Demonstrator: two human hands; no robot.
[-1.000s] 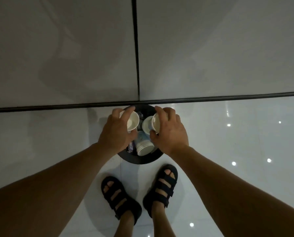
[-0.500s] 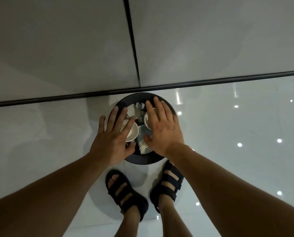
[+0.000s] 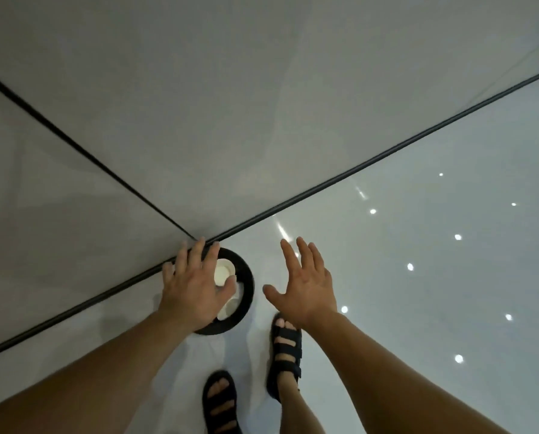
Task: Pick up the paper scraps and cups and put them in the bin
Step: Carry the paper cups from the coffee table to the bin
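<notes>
A round black bin (image 3: 245, 288) stands on the glossy white floor against the wall's base strip. White paper cups (image 3: 224, 272) lie inside it, partly hidden. My left hand (image 3: 196, 288) hovers over the bin's left half with fingers spread and straight, holding nothing. To the right of the bin, my right hand (image 3: 305, 286) is above the floor, fingers spread, empty.
A grey wall (image 3: 262, 104) with a dark seam rises behind the bin, and a black base strip (image 3: 356, 170) runs along the floor's edge. My feet in black sandals (image 3: 285, 349) stand just below the bin. Glossy floor with light reflections stretches to the right.
Both hands released the cups into the bin and lifted away with fingers spread. The right hand moved off to the bin's right. The view swung so the bin now sits lower left.
</notes>
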